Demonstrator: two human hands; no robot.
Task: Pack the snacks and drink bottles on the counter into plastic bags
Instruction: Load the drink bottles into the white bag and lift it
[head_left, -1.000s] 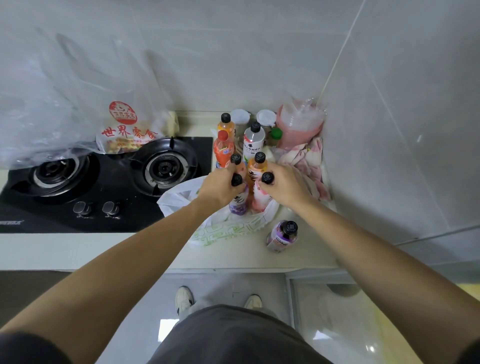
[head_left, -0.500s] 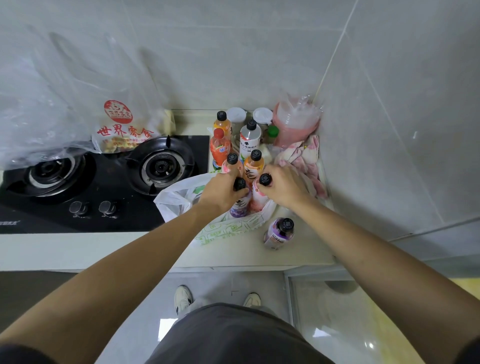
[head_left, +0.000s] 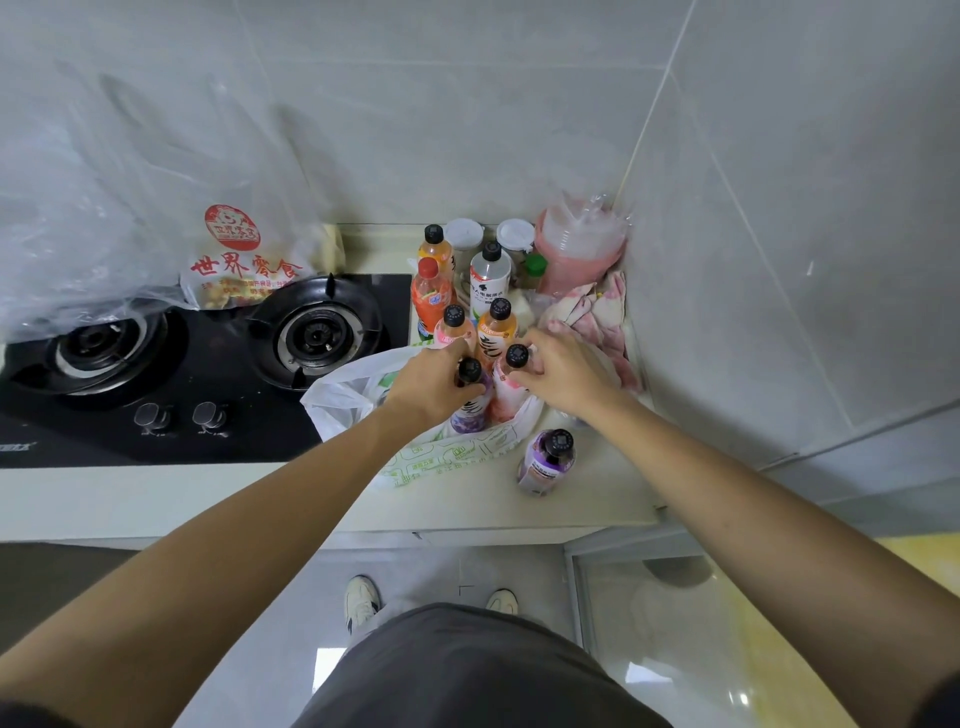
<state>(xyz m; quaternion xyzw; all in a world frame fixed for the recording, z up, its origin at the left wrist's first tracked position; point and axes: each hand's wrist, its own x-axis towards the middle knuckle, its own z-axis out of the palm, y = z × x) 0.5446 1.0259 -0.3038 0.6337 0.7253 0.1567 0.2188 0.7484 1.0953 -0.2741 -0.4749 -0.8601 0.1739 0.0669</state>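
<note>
Looking down from the head camera, the left hand (head_left: 431, 382) curls its fingers round the neck of a purple bottle (head_left: 470, 410) and the right hand (head_left: 563, 376) pinches the neck of a pink bottle (head_left: 506, 389), both bottles upright and touching inside the open white plastic bag (head_left: 358, 395) on the counter (head_left: 260, 499). Just behind them stand a second pink bottle (head_left: 453, 327) and an orange bottle (head_left: 497, 327); another purple bottle (head_left: 548, 460) stands on the counter just right of the bag. A clear snack bag (head_left: 228, 260) with red print sits behind the black gas stove (head_left: 208, 364), well apart from the hands.
</note>
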